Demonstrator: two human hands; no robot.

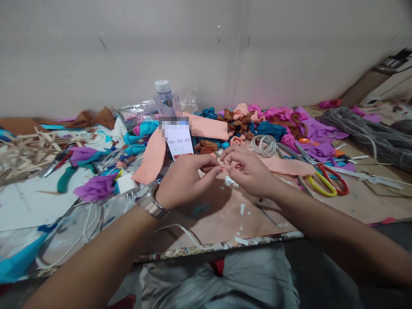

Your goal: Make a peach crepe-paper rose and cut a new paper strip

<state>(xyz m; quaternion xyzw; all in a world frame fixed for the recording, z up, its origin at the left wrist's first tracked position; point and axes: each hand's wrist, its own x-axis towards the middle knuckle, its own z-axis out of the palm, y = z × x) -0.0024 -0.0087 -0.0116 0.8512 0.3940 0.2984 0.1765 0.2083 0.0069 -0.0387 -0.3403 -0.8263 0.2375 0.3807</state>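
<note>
My left hand, with a metal-band watch on its wrist, pinches a thin gathered piece of peach crepe paper between thumb and fingers. My right hand is closed on the same paper, its fingertips almost meeting those of the left. A flat peach crepe paper strip stretches out to the right behind my right hand; whether it joins the held piece is hidden. Behind my left hand a phone shows a running-time display, with peach paper strips around it.
A clear bottle stands behind the phone. Red-and-yellow-handled scissors and a coil of clear tubing lie right. Crumpled coloured paper lines the back. Left are wooden sticks, green-handled pliers and a white plug adapter.
</note>
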